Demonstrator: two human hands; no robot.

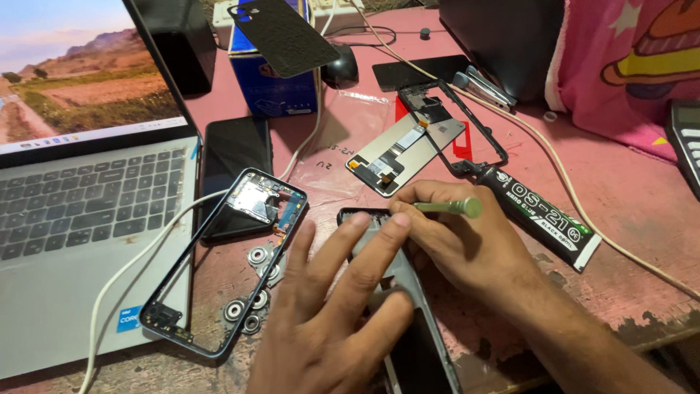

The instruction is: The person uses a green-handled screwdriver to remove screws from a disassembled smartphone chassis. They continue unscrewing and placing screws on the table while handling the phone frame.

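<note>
Pressed flat under the left hand (332, 306): a dark phone (408, 321), long axis running from the near edge of the pink surface (627, 226) up and away toward the glue tube (543, 215). Left fingers (368, 252) spread and extended, not closed around anything, only pinning the phone down. Just right of the phone's top end, touching it: the right hand (467, 248), curled shut around a thin green-handled tool (448, 207), handle lying roughly crosswise to the phone's long axis, tip hidden behind the fingertips at the phone's upper corner. Both hands on the phone, the right nearer its top edge, the left covering its middle.

Left of the phone: an empty phone frame (219, 263) with a small board still in its top end, a few round metal rings (255, 292) between frame and phone, a white cable (124, 270) crossing over it, and further left an open laptop (80, 219). Beyond the phone's top end: a loose screen panel (405, 149) with flex cable, a second bare frame (467, 124), and the black glue tube lying diagonally, nozzle toward the panel.
</note>
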